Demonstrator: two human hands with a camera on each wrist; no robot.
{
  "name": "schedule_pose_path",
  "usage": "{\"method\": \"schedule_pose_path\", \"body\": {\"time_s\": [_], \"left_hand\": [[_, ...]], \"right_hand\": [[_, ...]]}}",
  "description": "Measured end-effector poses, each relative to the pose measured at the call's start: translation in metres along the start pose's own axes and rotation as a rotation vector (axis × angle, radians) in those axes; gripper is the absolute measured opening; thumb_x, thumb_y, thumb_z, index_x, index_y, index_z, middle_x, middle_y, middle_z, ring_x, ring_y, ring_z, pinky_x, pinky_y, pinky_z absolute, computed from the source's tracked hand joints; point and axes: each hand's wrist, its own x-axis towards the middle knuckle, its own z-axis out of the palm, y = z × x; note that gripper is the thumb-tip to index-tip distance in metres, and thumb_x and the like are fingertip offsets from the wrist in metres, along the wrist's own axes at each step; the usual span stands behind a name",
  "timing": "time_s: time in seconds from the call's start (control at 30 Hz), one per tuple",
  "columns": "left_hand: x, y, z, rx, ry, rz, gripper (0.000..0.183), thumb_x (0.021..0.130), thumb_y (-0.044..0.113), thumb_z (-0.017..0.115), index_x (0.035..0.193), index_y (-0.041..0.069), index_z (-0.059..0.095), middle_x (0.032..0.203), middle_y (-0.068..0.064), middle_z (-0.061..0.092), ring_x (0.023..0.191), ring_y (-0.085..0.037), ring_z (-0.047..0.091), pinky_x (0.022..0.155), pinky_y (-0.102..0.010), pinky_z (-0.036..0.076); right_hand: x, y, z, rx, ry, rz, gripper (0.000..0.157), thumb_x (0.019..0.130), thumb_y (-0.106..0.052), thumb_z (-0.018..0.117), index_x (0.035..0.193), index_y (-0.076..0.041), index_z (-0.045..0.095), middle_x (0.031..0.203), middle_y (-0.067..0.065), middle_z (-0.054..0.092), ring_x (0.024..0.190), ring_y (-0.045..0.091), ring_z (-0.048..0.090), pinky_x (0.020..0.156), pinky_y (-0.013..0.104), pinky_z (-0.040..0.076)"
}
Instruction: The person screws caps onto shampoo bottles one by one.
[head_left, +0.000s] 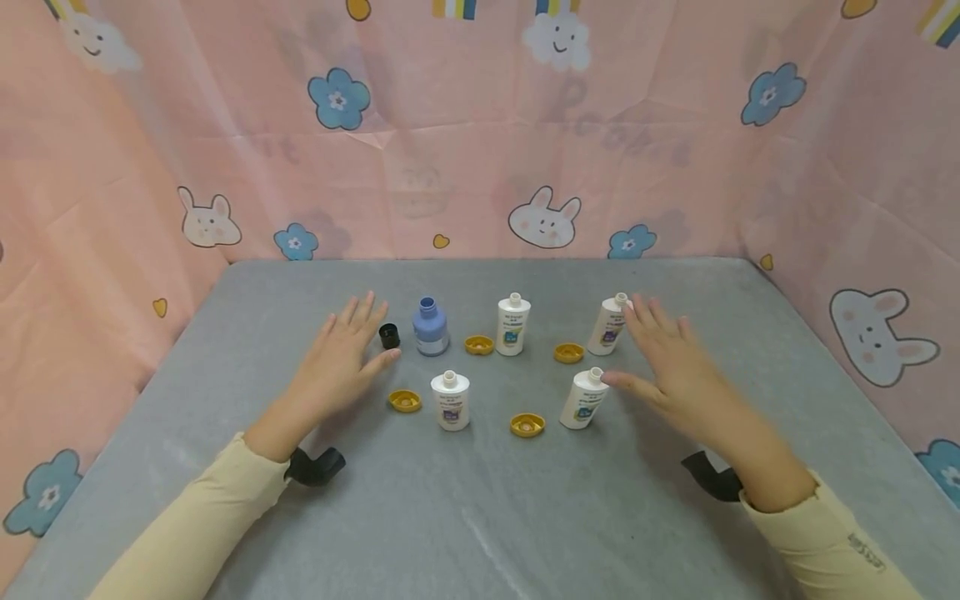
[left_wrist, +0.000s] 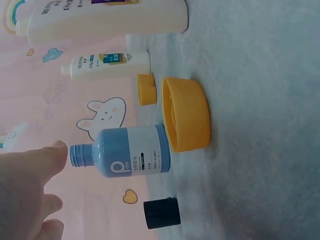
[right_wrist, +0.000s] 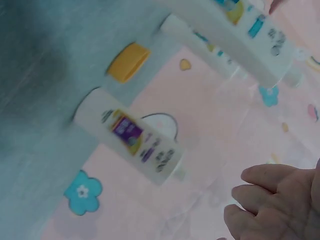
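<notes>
My left hand [head_left: 339, 360] is held with straight, spread fingers at the left of the bottles, holding nothing. Nearest to it are a small black cap [head_left: 389, 336] and a blue bottle [head_left: 431, 327] with an uncovered neck. My right hand [head_left: 682, 379], also spread and holding nothing, is at the right, close to two white bottles, the far one [head_left: 606, 327] and the near one [head_left: 583, 400]. Whether its fingers touch them I cannot tell. Two more uncapped white bottles [head_left: 513, 325] [head_left: 451, 402] stand upright between the hands.
Gold caps lie among the bottles: one front left [head_left: 405, 402], one front middle [head_left: 527, 426], one behind [head_left: 479, 344] and one at right [head_left: 568, 353]. A grey cloth covers the table [head_left: 480, 517]. A pink printed curtain [head_left: 465, 158] hangs behind and at both sides.
</notes>
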Motion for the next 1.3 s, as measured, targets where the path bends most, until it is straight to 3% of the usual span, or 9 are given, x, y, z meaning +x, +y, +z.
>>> {"method": "schedule_pose_path", "body": {"time_s": [0.17,0.6,1.1,1.3], "left_hand": [[-0.002,0.003,0.002,0.000,0.003,0.015,0.076,0.101,0.043,0.054,0.159,0.011,0.019,0.167,-0.016,0.011,0.154,-0.039,0.008,0.124,-0.062,0.009],[-0.006,0.008,0.003,-0.010,-0.020,0.027,0.080,0.099,0.046,0.057,0.159,0.011,0.018,0.167,-0.015,0.009,0.155,-0.038,0.007,0.124,-0.061,0.010],[-0.013,0.011,0.002,-0.023,-0.019,0.046,0.082,0.097,0.048,0.059,0.159,0.011,0.020,0.168,-0.013,0.008,0.155,-0.037,0.006,0.125,-0.060,0.009],[-0.016,0.011,0.002,-0.023,-0.006,0.046,0.082,0.097,0.045,0.061,0.159,0.010,0.021,0.168,-0.014,0.009,0.155,-0.038,0.008,0.124,-0.061,0.010]], "right_hand": [[0.000,-0.011,0.002,-0.016,0.014,-0.048,0.093,0.096,-0.054,0.058,0.158,0.001,0.014,0.167,0.019,0.006,0.154,0.041,0.005,0.122,0.066,0.004],[0.000,-0.040,0.007,-0.003,0.017,-0.128,0.094,0.093,-0.056,0.060,0.157,-0.001,0.018,0.167,0.017,0.011,0.155,0.036,0.009,0.124,0.061,0.008],[0.004,-0.065,0.018,-0.034,0.003,-0.164,0.097,0.090,-0.061,0.060,0.158,-0.005,0.019,0.167,0.012,0.012,0.156,0.032,0.010,0.125,0.056,0.013],[0.007,-0.075,0.024,-0.010,0.005,-0.182,0.101,0.085,-0.059,0.068,0.158,-0.005,0.022,0.167,0.013,0.015,0.155,0.032,0.011,0.125,0.056,0.012]]}}
